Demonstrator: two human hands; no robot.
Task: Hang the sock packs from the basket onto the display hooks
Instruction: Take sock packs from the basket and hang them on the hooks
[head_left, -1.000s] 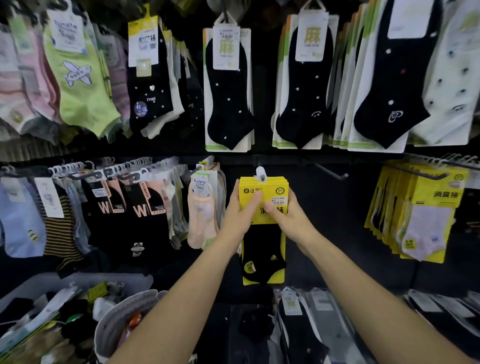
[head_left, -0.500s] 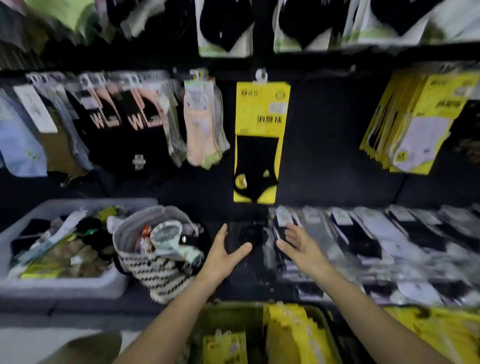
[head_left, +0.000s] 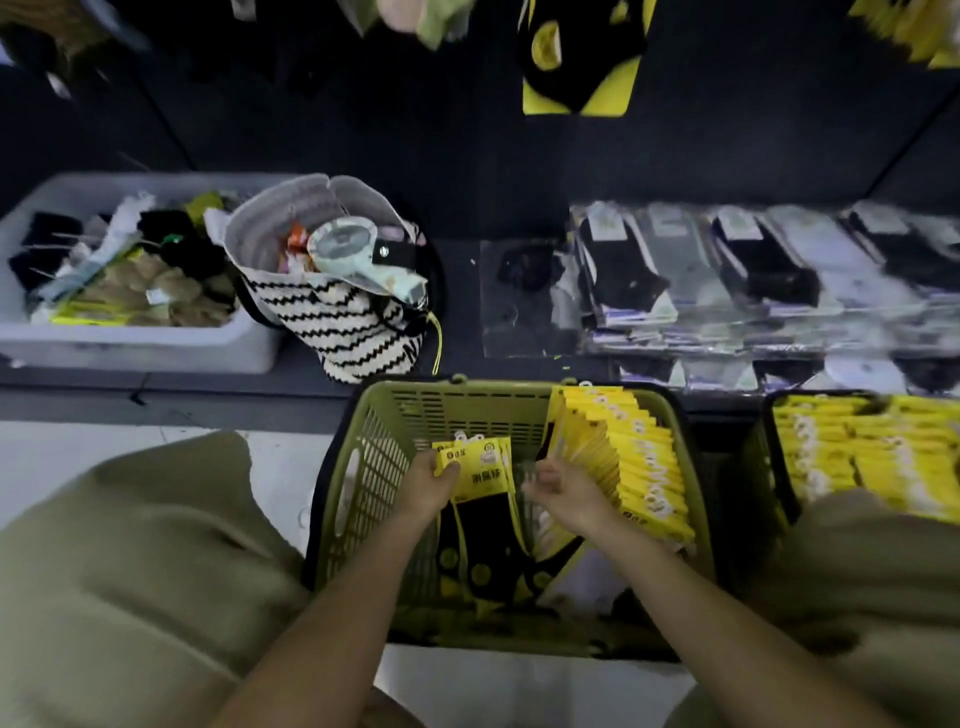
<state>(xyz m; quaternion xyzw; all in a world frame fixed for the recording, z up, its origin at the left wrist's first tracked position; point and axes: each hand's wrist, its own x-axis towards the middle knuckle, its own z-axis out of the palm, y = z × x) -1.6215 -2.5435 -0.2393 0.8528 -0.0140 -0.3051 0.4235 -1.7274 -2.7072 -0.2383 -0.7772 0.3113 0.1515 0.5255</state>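
An olive-green plastic basket (head_left: 363, 467) stands on the floor between my knees. Inside it my left hand (head_left: 427, 488) grips the top of a yellow sock pack (head_left: 475, 465) with black socks, thumb across the yellow card. My right hand (head_left: 563, 491) hovers just right of that pack with fingers curled, next to a leaning row of yellow sock packs (head_left: 618, 457); whether it holds one I cannot tell. The bottom of a hung yellow-and-black pack (head_left: 576, 57) shows at the top edge.
A zigzag-patterned bag (head_left: 337, 322) with a small fan stands on the low shelf behind the basket. A white bin (head_left: 130, 348) of mixed socks sits at left. Flat black and grey sock packs (head_left: 727, 280) lie at right. A second basket of yellow packs (head_left: 857, 447) stands far right.
Both hands let go of the pack on the hook and dropped down into the basket. My view tilted down with them. My left hand has taken hold of a new pack.
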